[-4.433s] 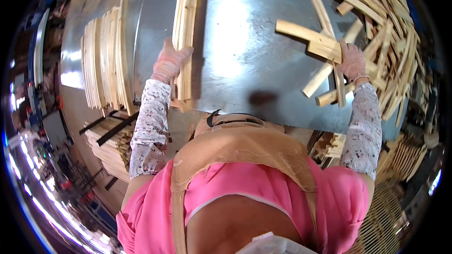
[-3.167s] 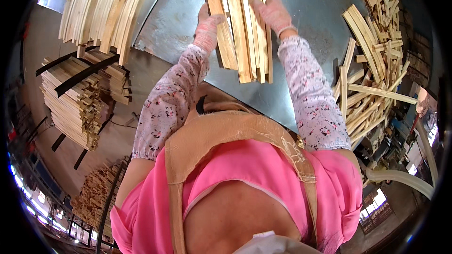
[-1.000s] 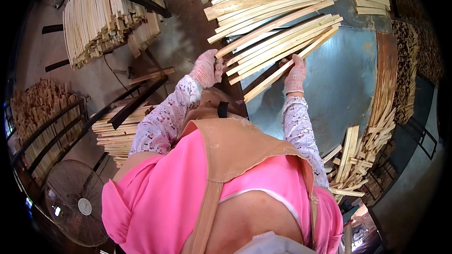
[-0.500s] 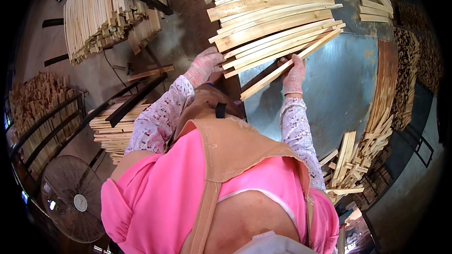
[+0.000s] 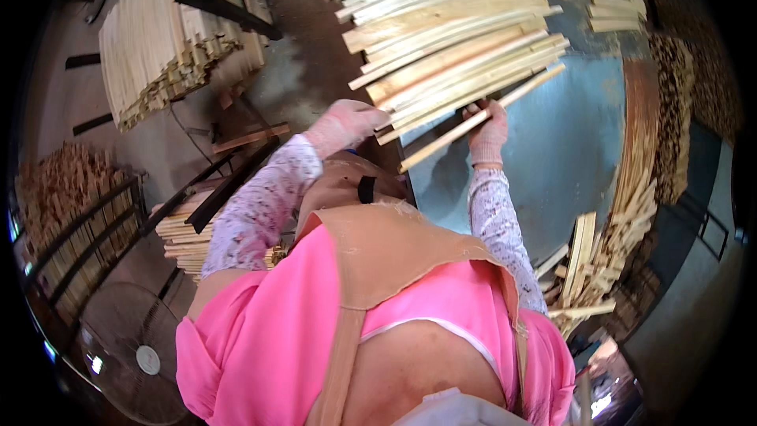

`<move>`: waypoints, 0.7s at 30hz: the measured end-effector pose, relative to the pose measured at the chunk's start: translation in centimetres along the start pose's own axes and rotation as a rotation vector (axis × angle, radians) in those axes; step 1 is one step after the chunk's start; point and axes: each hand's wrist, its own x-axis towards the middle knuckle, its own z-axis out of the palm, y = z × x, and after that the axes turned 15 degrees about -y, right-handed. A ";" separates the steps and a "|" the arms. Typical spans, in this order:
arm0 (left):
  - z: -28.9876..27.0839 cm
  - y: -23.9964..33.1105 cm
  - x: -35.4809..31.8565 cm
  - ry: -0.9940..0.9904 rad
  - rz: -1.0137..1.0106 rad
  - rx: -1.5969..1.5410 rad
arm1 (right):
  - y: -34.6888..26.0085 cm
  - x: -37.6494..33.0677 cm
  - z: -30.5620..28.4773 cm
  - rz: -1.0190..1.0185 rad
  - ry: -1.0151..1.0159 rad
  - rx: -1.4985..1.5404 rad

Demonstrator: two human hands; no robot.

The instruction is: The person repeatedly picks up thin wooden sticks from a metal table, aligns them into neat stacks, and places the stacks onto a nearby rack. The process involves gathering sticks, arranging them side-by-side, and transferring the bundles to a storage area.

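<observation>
Pale wooden strips [image 5: 449, 47] lie side by side in a wide layer on a blue-grey metal table [image 5: 544, 142]. Gloved in pale pink, my right hand [image 5: 487, 130] is closed around one narrow wooden strip [image 5: 449, 144]. That strip slants across the bare metal, apart from the layer's near edge. My left hand [image 5: 344, 126], also gloved, reaches the left ends of the nearest strips in the layer. Its fingertips meet those ends, but blur hides whether they grip one.
Stacked strips [image 5: 158, 31] stand between black metal bars at the far left. A fan [image 5: 134, 355] is at the lower left, near another strip stack [image 5: 185, 229]. Loose offcuts [image 5: 591, 268] heap at the table's right, with more wood piled [image 5: 670, 118] beyond.
My left hand has moved right, onto the strip ends. The strip in my right hand has turned slightly flatter, its far end lower and farther from the layer. The whole view has shifted slightly.
</observation>
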 end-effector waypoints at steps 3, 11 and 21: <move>-1.3 -2.3 -3.2 -0.013 0.090 -0.350 | -0.1 -0.3 0.6 -0.006 0.017 -0.038; 0.1 -2.8 -5.2 -0.044 0.047 -0.118 | -0.9 -0.4 1.5 -0.086 -0.115 0.156; 14.4 -6.2 0.9 -0.575 -0.053 0.267 | -7.9 -15.5 -1.8 -0.483 -0.043 0.526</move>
